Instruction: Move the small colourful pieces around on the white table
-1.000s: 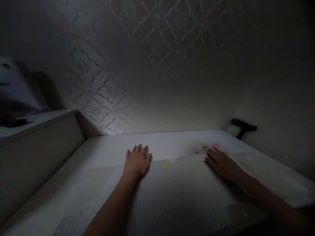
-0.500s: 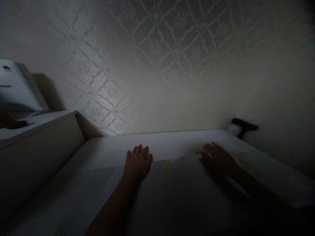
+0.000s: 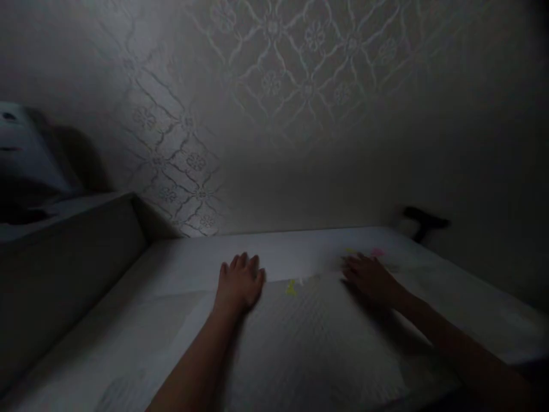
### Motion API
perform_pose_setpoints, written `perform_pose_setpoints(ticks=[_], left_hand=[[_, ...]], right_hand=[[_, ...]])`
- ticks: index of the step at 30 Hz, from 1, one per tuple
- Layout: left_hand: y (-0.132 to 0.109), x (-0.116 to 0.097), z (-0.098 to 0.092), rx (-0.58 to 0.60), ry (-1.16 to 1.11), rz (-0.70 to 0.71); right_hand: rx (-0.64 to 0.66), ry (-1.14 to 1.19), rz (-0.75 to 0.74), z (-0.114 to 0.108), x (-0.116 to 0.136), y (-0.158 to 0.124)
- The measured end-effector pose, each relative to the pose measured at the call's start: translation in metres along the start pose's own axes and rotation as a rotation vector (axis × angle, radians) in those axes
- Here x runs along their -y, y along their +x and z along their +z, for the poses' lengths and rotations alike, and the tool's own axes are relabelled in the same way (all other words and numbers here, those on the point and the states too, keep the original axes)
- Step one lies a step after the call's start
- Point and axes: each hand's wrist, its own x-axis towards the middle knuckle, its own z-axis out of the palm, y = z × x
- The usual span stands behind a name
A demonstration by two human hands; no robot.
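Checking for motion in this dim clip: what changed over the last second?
The right hand slid slightly left along the far edge of the pale sheet, palm down, gripping nothing; the pink scrap beside it shows again. The left hand stayed flat on the sheet, and the yellow scrap stayed put.

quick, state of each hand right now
Left hand: open, flat on the large pale sheet.
Right hand: open, palm down at its far edge.
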Motion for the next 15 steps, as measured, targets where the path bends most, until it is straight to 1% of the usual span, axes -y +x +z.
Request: perform_pose_setpoints(ticks=[4,8,11,15], left_hand=[[0.0,0.0,-0.001,0.017,-0.01,-0.007],[0.0,-0.001,-0.001,0.022,-0.001,-0.004],[0.0,0.0,-0.001,0.017,-0.002,-0.005],[0.0,0.0,-0.002,0.03,-0.001,-0.003]], right_hand=[[-0.051,0.012,-0.042,-0.001,0.007,-0.005],[-0.029,0.035,-0.131,-0.002,0.02,-0.011],[0.008,0.0,-0.101,-0.003,0.021,-0.012],[0.017,-0.025,-0.019,0.0,0.009,-0.003]])
